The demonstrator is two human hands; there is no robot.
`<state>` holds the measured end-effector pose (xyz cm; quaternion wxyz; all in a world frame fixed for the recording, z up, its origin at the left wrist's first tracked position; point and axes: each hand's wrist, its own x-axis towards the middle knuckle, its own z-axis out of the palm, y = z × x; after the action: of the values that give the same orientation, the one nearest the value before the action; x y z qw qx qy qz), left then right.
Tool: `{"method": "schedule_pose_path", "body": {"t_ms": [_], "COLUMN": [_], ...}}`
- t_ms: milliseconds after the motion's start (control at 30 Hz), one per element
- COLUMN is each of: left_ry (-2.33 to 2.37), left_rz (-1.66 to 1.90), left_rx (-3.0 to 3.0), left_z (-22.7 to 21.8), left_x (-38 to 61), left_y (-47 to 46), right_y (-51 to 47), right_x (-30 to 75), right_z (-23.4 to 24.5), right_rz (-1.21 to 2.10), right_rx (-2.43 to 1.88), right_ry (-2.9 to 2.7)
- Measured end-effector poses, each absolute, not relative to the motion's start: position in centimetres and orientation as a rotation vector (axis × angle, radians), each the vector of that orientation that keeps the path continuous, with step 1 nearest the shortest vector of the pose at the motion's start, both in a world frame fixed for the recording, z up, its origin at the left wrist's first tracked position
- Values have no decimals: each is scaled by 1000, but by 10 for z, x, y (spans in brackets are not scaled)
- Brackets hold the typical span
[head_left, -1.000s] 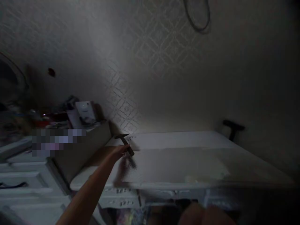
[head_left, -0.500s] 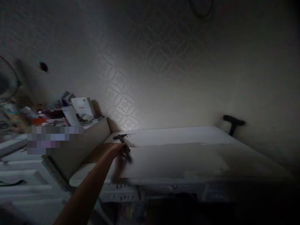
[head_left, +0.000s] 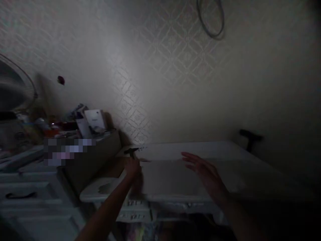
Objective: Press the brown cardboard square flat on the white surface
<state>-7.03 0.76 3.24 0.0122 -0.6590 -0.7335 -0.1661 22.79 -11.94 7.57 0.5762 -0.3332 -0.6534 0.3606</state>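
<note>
My left hand (head_left: 133, 166) is closed around the handle of a hammer (head_left: 131, 151), over the left part of the white table (head_left: 170, 147). The hammer's dark head points away from me, near the back of the table. Several tiny dark pieces (head_left: 142, 147), too small to name, lie just right of the head. Left of this hand, a brown flat sheet (head_left: 112, 168) rests on the tabletop. My right hand (head_left: 202, 169) is above the middle right of the table, its fingers stretched out and holding nothing.
A white cabinet (head_left: 27, 187) stands to the left, with a white box (head_left: 95, 119) and clutter on top. A fan (head_left: 15, 83) is at the far left. Beyond the table's right end is a dark T-shaped object (head_left: 250, 137). A cable loop (head_left: 213, 35) hangs on the patterned wall.
My right hand has come into view over the table, fingers extended. My left hand stays on the hammer. The camera view has shifted slightly.
</note>
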Motion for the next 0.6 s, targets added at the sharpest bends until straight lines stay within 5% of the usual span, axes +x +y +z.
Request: {"method": "schedule_pose_path", "body": {"t_ms": [233,600], "left_ry": [-2099,-1946], "left_rz": [-268,-332], "left_rx": [-2246,-2518], "left_z": [31,-5], "left_x": [24,75], "left_y": [-2,-10], "right_y": [-41,-30], "right_x": [228,233], "right_z": [5,-18], "right_rz": [142,64], "right_rx": [-1886,-2086], "right_ry": [-1784,-1940]}}
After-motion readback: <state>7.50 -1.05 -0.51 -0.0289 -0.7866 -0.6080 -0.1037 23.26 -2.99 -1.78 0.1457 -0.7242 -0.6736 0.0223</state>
